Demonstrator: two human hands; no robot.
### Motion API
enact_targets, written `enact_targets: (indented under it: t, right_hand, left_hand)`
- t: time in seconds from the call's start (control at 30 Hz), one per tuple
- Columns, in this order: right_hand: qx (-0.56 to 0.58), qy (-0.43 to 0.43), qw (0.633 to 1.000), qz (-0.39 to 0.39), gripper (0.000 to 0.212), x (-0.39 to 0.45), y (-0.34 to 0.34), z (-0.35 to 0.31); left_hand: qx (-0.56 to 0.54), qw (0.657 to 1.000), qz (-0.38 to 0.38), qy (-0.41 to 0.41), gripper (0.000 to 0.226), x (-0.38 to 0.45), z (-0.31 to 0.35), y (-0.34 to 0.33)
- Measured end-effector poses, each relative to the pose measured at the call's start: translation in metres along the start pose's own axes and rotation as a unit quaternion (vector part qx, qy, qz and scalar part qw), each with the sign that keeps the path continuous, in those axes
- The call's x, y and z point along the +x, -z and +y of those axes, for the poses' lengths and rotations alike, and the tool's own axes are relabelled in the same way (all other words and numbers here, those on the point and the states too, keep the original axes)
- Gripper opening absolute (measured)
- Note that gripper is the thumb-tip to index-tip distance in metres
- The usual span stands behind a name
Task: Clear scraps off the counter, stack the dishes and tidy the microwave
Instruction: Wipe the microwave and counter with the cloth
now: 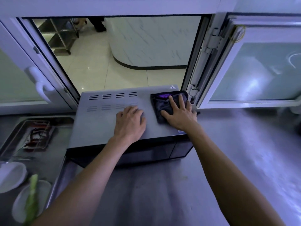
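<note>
Grey sheet metal forms the top of the microwave (pixel 104 121), which stands on the steel bench (pixel 162 193) at its far edge, in front of an open window (pixel 130 51). On the microwave's far right corner lies a dark folded cloth (pixel 164 103). The right hand (pixel 180 114) presses flat on the cloth, its fingers (pixel 173 102) straight and spread. The left hand (pixel 130 122) rests palm down on the bare top just left of the cloth, fingers loosely curved and close together, holding nothing. At the left, a sink (pixel 53 162) holds a wire rack (pixel 38 134) at its far end and white dishes (pixel 12 176) near, with a pale green vegetable stalk (pixel 31 201) lying across the nearest dish.
</note>
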State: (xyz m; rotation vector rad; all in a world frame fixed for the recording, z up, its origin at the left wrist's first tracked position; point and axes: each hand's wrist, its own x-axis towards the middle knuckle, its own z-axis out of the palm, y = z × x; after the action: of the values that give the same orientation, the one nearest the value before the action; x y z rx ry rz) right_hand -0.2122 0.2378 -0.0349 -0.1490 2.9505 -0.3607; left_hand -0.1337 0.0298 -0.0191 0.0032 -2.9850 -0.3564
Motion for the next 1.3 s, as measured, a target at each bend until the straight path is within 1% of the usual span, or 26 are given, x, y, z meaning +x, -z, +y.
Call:
enact_targets:
  t: [0.13,0.3,0.47,0.7,0.8,0.97,1.13,1.3]
  right_hand:
    - [-0.021,-0.004,1.000,-0.016,0.088,0.021,0.005,-0.014]
    - [-0.040,0.010,0.999,-0.010,0.087,0.054,0.005,-0.034]
    - [-0.037,0.016,0.999,0.005,0.090,0.066,-0.003,-0.058]
    - [-0.038,0.059,0.998,-0.005,0.089,0.059,-0.021,-0.119]
    - [-0.044,0.062,0.997,-0.012,0.087,0.050,-0.022,-0.131]
    - [-0.040,0.052,0.998,-0.022,0.087,0.015,-0.025,-0.129]
    - [-0.050,0.038,0.998,-0.023,0.087,-0.033,-0.031,-0.108]
    - [-0.052,0.014,0.999,0.000,0.088,-0.072,-0.032,-0.076]
  left_hand:
    - [-0.023,0.999,0.018,-0.013,0.038,-0.003,-0.015,-0.001]
    - [-0.048,0.998,0.031,-0.022,0.048,-0.001,-0.023,0.000]
    - [-0.039,0.999,0.028,-0.004,0.037,0.005,-0.046,0.004]
    - [-0.047,0.998,0.037,0.012,0.035,-0.008,-0.080,0.016]
    - [-0.045,0.998,0.035,0.013,0.034,-0.026,-0.096,0.023]
    - [-0.037,0.999,0.020,-0.009,0.034,-0.047,-0.105,0.032]
    - [-0.041,0.998,0.008,-0.048,0.036,-0.062,-0.079,0.032]
    - [-0.052,0.995,-0.010,-0.079,0.038,-0.067,-0.051,0.027]
